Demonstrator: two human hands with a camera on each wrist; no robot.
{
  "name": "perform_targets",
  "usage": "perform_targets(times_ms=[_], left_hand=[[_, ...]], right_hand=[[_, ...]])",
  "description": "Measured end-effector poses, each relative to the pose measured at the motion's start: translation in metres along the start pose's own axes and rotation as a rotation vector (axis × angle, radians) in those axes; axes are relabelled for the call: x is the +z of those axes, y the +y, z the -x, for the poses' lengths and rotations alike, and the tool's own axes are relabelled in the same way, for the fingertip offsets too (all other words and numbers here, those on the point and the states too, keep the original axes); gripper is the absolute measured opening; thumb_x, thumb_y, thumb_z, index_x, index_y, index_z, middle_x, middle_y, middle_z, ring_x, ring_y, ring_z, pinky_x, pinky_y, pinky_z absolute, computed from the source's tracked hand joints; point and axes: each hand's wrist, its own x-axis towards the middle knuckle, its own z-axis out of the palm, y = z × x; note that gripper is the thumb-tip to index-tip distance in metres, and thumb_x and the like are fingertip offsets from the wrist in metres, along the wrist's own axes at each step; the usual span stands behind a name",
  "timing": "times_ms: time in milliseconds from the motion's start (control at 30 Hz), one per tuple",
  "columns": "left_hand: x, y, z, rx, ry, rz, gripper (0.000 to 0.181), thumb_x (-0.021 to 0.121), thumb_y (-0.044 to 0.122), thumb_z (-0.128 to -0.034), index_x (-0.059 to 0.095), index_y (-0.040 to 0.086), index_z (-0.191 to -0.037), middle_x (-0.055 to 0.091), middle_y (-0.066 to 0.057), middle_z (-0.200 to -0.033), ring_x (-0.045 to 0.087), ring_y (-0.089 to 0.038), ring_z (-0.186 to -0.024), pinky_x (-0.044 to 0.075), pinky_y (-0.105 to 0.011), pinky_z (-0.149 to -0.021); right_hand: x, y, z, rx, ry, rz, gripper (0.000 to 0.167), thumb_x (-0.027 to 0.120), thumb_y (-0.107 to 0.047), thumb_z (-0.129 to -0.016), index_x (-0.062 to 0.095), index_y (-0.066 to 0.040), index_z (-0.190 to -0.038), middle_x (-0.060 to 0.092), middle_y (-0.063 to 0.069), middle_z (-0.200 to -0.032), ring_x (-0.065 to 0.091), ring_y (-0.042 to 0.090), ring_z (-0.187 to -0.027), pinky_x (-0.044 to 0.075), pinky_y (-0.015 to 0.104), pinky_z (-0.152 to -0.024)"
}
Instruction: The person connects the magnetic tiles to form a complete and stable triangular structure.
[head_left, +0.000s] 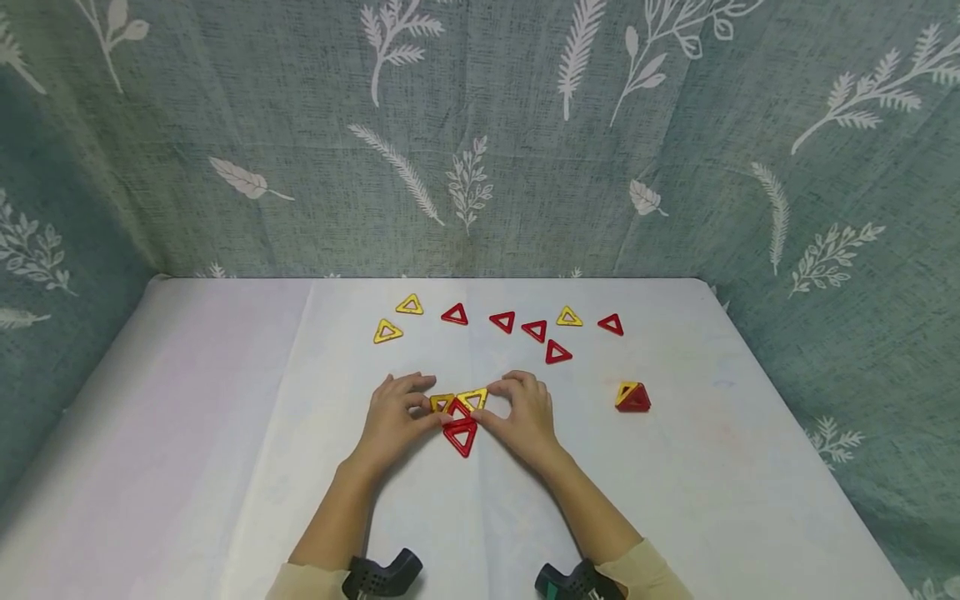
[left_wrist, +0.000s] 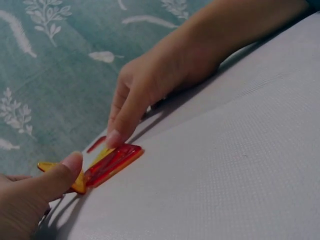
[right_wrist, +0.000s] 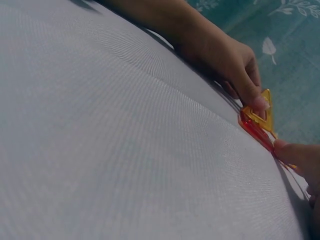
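Note:
Four-part talk aside, a small cluster of triangular tiles lies between the two hands. My left hand pinches a yellow triangular tile, which stands tilted up from the table in the right wrist view. My right hand holds a second yellow triangular tile between thumb and index finger at its right side. Between these sits a red triangular tile, its lower edge against another red triangular tile that points toward me. Fingertips hide parts of the tile edges.
Beyond the hands lie loose tiles, several red and some yellow. A small red and yellow pyramid stands to the right on the white table. Patterned green cloth hangs behind and at the sides.

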Motion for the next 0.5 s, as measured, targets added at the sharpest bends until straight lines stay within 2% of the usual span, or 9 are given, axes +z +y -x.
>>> perform_targets(times_ms=[167,333,500], left_hand=[[-0.002,-0.0005,0.0001,-0.007,-0.002,0.004,0.026,0.081,0.03,-0.0721,0.065,0.012,-0.063,0.062,-0.006,-0.123,0.047,-0.025,-0.126,0.014,-0.049,-0.114],[-0.0011,-0.0007,0.0001,-0.002,-0.014,0.019,0.023,0.081,0.029,-0.0725,0.068,0.012,-0.066,0.063,-0.007,-0.123,0.048,-0.026,-0.125,0.013,-0.049,-0.114],[-0.0021,-0.0014,0.0001,0.012,-0.01,0.111,0.016,0.081,0.024,-0.0726,0.07,0.012,-0.071,0.064,-0.007,-0.121,0.051,-0.027,-0.122,0.013,-0.05,-0.114]], right_hand=[[-0.0008,0.0013,-0.0016,-0.029,-0.005,-0.061,0.039,0.078,-0.029,-0.075,0.065,-0.013,-0.108,0.053,0.008,-0.124,0.045,0.026,-0.116,0.035,0.049,-0.093],[-0.0024,0.0042,-0.0016,-0.067,0.0,-0.151,0.027,0.079,-0.026,-0.076,0.068,-0.014,-0.098,0.06,0.003,-0.114,0.05,0.022,-0.109,0.034,0.043,-0.089],[-0.0024,0.0057,-0.0009,-0.091,-0.006,-0.18,0.018,0.077,-0.024,-0.078,0.071,-0.014,-0.092,0.063,0.001,-0.109,0.051,0.02,-0.106,0.034,0.04,-0.088]])
